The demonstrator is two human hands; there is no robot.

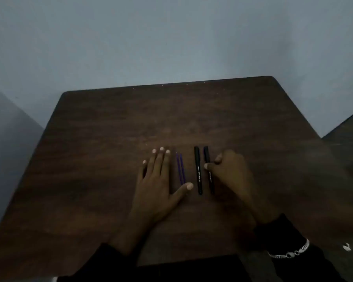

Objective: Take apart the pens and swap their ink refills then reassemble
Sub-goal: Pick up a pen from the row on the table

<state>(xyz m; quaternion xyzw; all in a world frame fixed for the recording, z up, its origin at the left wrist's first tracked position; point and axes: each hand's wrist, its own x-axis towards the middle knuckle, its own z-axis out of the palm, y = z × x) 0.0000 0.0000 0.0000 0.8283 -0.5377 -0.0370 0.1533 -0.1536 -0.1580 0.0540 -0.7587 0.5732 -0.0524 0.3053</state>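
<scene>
Pale wall [171, 37], brown surface [90, 159]. At centre frame the left hand [159, 184] lies flat and wide, thumb by two purple refills [180, 169], likely stopping a roll. Right hand [226, 169] pinches the right pen [209, 176] beside the other pen [198, 169], probably to lift it.

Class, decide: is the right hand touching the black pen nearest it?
Touching. The head view shows the right hand with its thumb tip laid over the right black pen at mid-length, no gap between them.
</scene>
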